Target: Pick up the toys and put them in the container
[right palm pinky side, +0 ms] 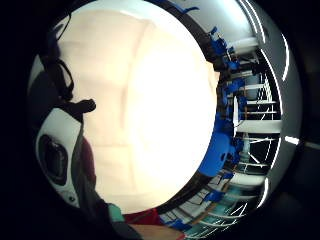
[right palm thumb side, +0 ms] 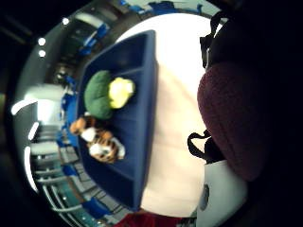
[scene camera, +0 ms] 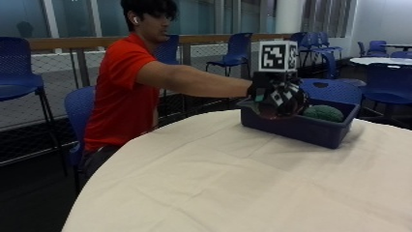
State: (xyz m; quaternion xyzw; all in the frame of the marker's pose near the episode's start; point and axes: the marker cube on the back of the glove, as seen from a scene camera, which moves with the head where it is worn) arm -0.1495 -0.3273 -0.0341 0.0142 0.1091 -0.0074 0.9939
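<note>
**Gloved hand holds a maroon toy beside the blue container**

Outside view: the person's outstretched right hand [scene camera: 278, 99] grips a dark maroon plush toy [scene camera: 283, 107] just beside the blue container [scene camera: 302, 126] on the round table [scene camera: 212, 183]; a green plush [scene camera: 324, 113] lies inside.

Thumb-side view: a tiger plush [right palm thumb side: 100, 142] lies beside the green one. No writing is readable.

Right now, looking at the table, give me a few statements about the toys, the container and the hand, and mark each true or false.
1. A striped tiger toy lies in the blue container. True.
2. The container holds no green toy. False: a green plush lies beside the tiger.
3. The gloved right hand holds a dark maroon toy near the container. True.
4. The container sits on a chair. False: it stands on the cloth-covered table.
</note>
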